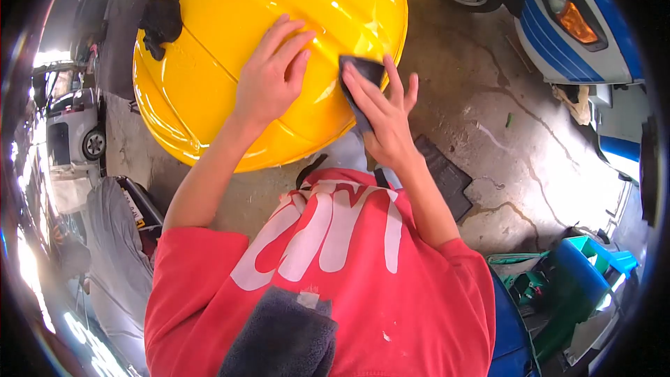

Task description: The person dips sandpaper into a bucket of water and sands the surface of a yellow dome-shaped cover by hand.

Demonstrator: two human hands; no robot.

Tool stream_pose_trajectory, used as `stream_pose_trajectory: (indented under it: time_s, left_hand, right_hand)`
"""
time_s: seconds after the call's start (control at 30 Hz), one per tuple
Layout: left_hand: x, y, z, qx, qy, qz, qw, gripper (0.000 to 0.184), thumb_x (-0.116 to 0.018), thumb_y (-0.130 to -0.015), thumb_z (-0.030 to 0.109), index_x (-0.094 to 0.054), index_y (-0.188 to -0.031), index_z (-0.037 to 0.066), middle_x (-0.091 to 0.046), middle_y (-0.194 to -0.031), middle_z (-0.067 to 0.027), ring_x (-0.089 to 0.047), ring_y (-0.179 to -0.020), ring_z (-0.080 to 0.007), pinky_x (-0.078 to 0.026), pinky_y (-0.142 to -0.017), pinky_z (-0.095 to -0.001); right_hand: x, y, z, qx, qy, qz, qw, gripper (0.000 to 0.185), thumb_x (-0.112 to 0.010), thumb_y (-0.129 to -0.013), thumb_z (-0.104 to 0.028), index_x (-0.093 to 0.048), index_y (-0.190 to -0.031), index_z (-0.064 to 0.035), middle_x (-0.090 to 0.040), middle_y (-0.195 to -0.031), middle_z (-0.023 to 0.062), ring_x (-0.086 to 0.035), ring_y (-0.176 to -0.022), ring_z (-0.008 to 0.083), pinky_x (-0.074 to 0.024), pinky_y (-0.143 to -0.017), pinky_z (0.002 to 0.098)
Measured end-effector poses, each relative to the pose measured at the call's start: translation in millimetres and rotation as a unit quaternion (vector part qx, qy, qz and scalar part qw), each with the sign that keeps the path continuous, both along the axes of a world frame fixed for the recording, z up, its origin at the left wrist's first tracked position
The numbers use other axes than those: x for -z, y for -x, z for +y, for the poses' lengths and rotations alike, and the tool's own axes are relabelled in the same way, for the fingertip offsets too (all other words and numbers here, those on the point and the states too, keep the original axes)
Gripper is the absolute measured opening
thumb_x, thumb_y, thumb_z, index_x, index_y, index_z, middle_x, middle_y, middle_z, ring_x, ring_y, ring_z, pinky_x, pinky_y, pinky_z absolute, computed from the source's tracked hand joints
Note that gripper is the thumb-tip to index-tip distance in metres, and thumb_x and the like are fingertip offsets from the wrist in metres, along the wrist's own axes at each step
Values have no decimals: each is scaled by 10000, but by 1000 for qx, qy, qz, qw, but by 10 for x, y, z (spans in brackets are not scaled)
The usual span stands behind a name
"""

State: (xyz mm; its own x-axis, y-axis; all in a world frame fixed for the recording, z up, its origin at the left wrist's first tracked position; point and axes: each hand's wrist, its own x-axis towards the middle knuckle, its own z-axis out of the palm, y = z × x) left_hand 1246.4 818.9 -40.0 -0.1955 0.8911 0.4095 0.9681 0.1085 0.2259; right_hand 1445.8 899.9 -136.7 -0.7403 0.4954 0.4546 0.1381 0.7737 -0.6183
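A glossy yellow vehicle body panel, curved and creased, lies in front of me. My left hand rests on it near the middle, fingers stretched and slightly apart. At the panel's right edge, my right hand presses a dark sheet of sandpaper against the surface. Thumb and fingers lie over the sheet, with the outer fingers spread past it. A crumpled black cloth sits on the panel's far left side. A dark grey towel hangs against my red shirt.
On the right stands a blue and white vehicle with an orange headlamp. A dark mat lies on the stained concrete floor. Blue and green bins are at lower right. Left are a covered motorbike and a silver car.
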Motion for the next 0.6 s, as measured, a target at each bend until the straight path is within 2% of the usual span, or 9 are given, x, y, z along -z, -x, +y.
stream_pose_trajectory:
  time_s: [0.1,0.2,0.3,0.4,0.5,0.57,0.6]
  left_hand:
    - [27,8,-13,5,-19,11,1000,241,-658,-903,81,-694,-1140,68,-642,-1229,-113,-598,-1219,-347,-520,-968,-409]
    - [0,55,41,20,-22,14,999,239,-656,-905,80,-695,-1140,71,-638,-1235,-109,-596,-1225,-343,-519,-972,-407]
    - [-5,6,26,8,-18,16,1000,240,-650,-910,76,-692,-1145,61,-638,-1241,-108,-594,-1227,-345,-516,-978,-406]
    - [22,-17,-5,2,-17,6,1000,245,-648,-913,73,-690,-1153,58,-639,-1245,-107,-593,-1230,-345,-514,-982,-405]
    - [-40,43,26,5,-6,-5,1000,277,-627,-935,62,-683,-1206,67,-636,-1283,-100,-576,-1264,-327,-481,-1034,-394]
    - [-17,37,-1,1,1,-12,1000,289,-623,-939,64,-681,-1221,83,-631,-1291,-102,-577,-1265,-321,-482,-1035,-382]
    - [-22,46,-6,-2,-1,-11,1000,289,-623,-939,64,-681,-1221,83,-631,-1291,-102,-577,-1265,-321,-482,-1035,-382]
  right_hand:
    - [-362,330,62,-18,16,24,999,783,-553,-754,9,-471,-1494,-232,-438,-1563,-72,-273,-1491,382,3,-1146,662]
    - [-152,85,17,-4,0,-7,1000,774,-558,-757,-1,-476,-1492,-227,-427,-1571,-72,-283,-1485,383,6,-1144,661]
    - [-16,68,52,3,-10,16,1000,767,-572,-760,-16,-476,-1491,-227,-430,-1569,-72,-284,-1482,384,-10,-1143,662]
    - [-330,374,45,-11,7,32,999,751,-571,-758,-22,-471,-1477,-216,-422,-1566,-70,-238,-1499,357,-20,-1150,658]
    - [-293,258,2,7,4,38,999,750,-580,-740,-21,-506,-1459,-218,-487,-1521,-71,-281,-1489,339,-29,-1161,639]
    - [85,-191,-32,26,12,10,1000,735,-589,-722,-17,-554,-1428,-219,-570,-1448,-42,-331,-1473,324,-39,-1178,596]
    - [302,-418,-70,59,65,-8,996,703,-604,-726,-6,-591,-1396,-218,-625,-1385,-8,-367,-1460,301,-66,-1184,573]
